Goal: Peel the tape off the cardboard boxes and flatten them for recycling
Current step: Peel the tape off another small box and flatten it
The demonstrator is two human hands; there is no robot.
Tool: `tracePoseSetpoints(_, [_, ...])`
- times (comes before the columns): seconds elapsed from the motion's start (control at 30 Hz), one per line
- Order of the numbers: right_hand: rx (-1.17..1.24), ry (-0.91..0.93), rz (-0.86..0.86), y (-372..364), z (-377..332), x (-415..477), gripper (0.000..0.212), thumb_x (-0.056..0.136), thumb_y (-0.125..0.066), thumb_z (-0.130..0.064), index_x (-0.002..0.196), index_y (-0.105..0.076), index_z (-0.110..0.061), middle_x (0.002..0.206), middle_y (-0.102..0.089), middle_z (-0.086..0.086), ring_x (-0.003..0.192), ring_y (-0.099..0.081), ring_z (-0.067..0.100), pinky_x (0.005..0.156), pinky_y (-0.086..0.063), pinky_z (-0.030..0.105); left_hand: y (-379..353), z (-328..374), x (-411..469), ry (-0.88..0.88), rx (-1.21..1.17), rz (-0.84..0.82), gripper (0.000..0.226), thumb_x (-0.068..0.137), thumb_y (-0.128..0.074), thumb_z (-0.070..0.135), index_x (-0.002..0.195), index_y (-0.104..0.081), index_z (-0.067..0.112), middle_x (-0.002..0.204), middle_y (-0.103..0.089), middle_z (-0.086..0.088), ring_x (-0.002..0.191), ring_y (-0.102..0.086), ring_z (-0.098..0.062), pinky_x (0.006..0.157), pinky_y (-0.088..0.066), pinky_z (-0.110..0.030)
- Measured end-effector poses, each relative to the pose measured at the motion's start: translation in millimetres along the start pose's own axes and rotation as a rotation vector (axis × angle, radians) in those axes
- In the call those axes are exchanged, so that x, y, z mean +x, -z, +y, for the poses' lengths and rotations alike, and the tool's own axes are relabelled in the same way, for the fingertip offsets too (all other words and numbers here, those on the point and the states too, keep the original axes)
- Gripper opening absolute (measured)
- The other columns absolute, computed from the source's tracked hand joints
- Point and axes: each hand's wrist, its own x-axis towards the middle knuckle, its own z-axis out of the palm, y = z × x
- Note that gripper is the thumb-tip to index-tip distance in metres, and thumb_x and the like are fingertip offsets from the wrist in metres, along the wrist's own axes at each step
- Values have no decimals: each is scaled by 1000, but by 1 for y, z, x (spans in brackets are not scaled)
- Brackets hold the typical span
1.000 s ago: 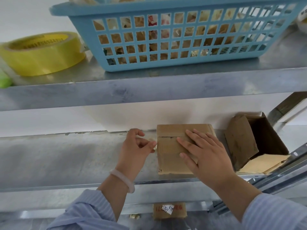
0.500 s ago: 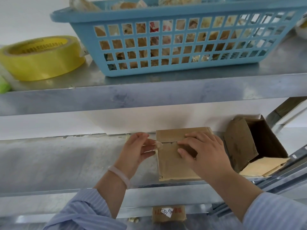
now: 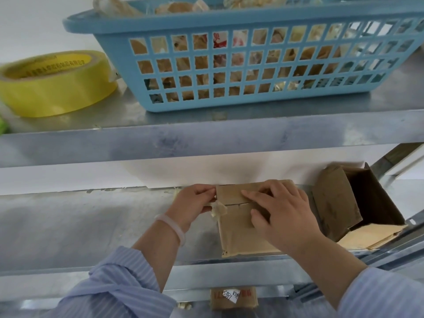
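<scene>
On the middle shelf, a small cardboard box lay near the front edge. The left hand pinched a crumpled tape strip at its left edge. The right hand pressed on top, fingers bent, gripping nothing. An open box stood just right. Overhead sat a blue basket and a yellow tape roll.

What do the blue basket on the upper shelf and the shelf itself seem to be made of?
The blue lattice basket looks like moulded plastic, slightly glossy: uniform colour, neat square holes. The grey upper shelf seems sheet metal, perhaps galvanised steel: dull mottled sheen, folded front edge.
</scene>
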Motion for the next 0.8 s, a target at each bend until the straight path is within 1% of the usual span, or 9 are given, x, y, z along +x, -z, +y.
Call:
tracePoseSetpoints(0.13, [0,7,20,-1,0,-1,43,84,-43,-49,120,-65,-43,113,-56,-12,108,-49,16,99,-34,35,4,-4,5,44,-176,-12,17,95,-60,18,103,-71,9,105,-73,-9,100,-68,-21,89,-56,-40])
tracePoseSetpoints(0.2, [14,15,44,-2,0,-2,43,83,-44,-47,118,-67,-40,118,-59,-10,112,-52,16,102,-34,36,4,-4,7,32,-194,-11,13,93,-62,17,98,-71,9,101,-74,-9,95,-68,-19,86,-57,-37])
tracePoseSetpoints(0.37, [14,59,24,-4,2,-3,42,87,-43,-46,122,-64,-39,129,-57,-11,122,-49,14,111,-30,36,5,-3,13,-118,96,17,14,97,-55,13,94,-66,5,96,-69,-15,91,-66,-20,84,-58,-33])
tracePoseSetpoints(0.47, [7,58,24,-4,2,-3,41,87,-44,-46,122,-64,-39,130,-57,-11,123,-49,14,112,-30,36,2,-5,14,-164,161,-1,17,99,-48,12,87,-61,11,88,-66,-4,81,-62,-10,71,-55,-20])
tracePoseSetpoints(0.5, [6,57,26,-5,2,-3,41,87,-44,-45,122,-64,-39,130,-58,-11,123,-50,14,111,-30,36,0,-6,14,-196,208,20,19,99,-46,11,85,-59,13,86,-64,-2,79,-61,-10,68,-54,-19])
tracePoseSetpoints(0.57, [16,60,43,-5,1,-3,42,86,-44,-45,121,-66,-38,129,-59,-10,121,-52,16,110,-34,38,-3,-10,17,-315,390,117,24,98,-43,8,78,-54,16,83,-61,0,76,-57,-10,67,-52,-21])
tracePoseSetpoints(0.63, [27,63,68,-5,1,-4,42,84,-45,-44,119,-67,-37,127,-61,-9,120,-53,16,107,-36,39,-7,-16,16,-443,528,215,29,96,-42,5,72,-49,20,78,-56,2,71,-50,-3,64,-43,-14])
tracePoseSetpoints(0.73, [37,79,91,-6,1,-5,40,84,-48,-43,118,-68,-36,125,-62,-8,118,-55,17,105,-38,39,-10,-27,12,-577,582,311,33,93,-43,1,70,-43,24,75,-51,6,72,-45,3,63,-36,-7])
tracePoseSetpoints(0.8, [32,87,93,-7,1,-6,40,84,-49,-42,118,-68,-35,125,-62,-8,118,-55,17,104,-39,41,-12,-29,11,-574,541,332,31,94,-43,1,72,-45,23,74,-52,8,71,-47,6,62,-37,-6])
